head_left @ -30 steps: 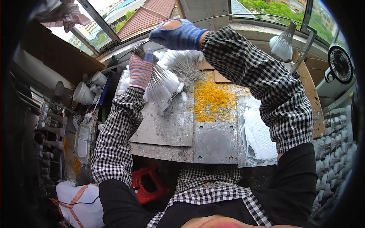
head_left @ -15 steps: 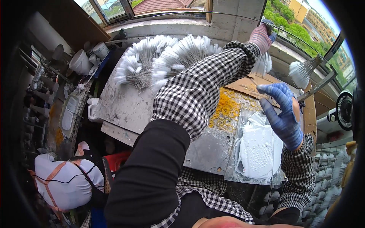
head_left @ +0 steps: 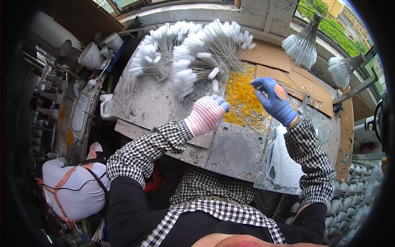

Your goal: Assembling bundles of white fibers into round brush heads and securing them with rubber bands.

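L hand (head_left: 207,115), striped glove: fingers curled in, back of hand up. Can't tell if it's gripping anything, palm side hidden. R hand (head_left: 275,100), blue glove w/ a hole at the back: half-open, fingers bent, thumb apart from them.

Yellow rubber bands (head_left: 242,96) lie loose in a pile betw. the 2 hands, just R of L hand & just L of R hand. Can't tell if R fingertips touch any.

Wire-handled white brushes (head_left: 214,37) heaped on the counter (head_left: 135,94), beyond L hand & off to its L; a few loose heads lie nearer that hand. 2 tied-looking brush bunches hang heads-down beyond R hand: nearer one (head_left: 302,47) up & slightly R, other (head_left: 343,70) farther R.

Cardboard (head_left: 267,53) lies flat just beyond R hand. Gray metal plate (head_left: 234,152) w/ corner holes sits nearer the body than both hands, approx. betw. them. White paste (head_left: 284,160) is spread on a sheet below R hand, partly behind the R sleeve (head_left: 310,160). White jug (head_left: 107,107) well L of L hand, off the counter edge.
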The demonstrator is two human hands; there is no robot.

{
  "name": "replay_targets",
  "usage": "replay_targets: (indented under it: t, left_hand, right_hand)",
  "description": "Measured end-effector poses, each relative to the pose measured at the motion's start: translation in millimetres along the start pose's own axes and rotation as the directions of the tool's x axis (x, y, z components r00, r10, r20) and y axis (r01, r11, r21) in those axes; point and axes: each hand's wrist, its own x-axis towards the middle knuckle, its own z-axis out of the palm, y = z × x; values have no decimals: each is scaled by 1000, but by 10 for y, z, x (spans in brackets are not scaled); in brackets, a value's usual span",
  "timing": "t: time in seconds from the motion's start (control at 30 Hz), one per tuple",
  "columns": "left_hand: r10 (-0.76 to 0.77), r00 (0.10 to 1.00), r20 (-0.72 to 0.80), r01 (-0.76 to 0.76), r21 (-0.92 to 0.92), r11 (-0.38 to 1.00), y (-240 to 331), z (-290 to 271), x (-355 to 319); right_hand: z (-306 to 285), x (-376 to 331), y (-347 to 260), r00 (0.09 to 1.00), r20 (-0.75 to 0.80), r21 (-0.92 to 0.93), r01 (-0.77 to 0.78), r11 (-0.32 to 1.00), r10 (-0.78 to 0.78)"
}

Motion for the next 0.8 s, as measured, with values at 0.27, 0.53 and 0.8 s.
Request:
replay_targets:
  t: [0.27,0.53,0.8]
  left_hand:
    - [-456,870,189,195,717,669,-994,451,206]
    - [-556,815,164,407,521,750,-885,230,465]
    - [-602,778,180,424,557,714,-802,221,488]
  right_hand:
    - [1191,1287,403,962,220,-289,222,931,-161]
    - [1210,1685,382,942,274,-497,-34,867,194]
    - [1172,1780,447,911,375,-510,45,859,175]
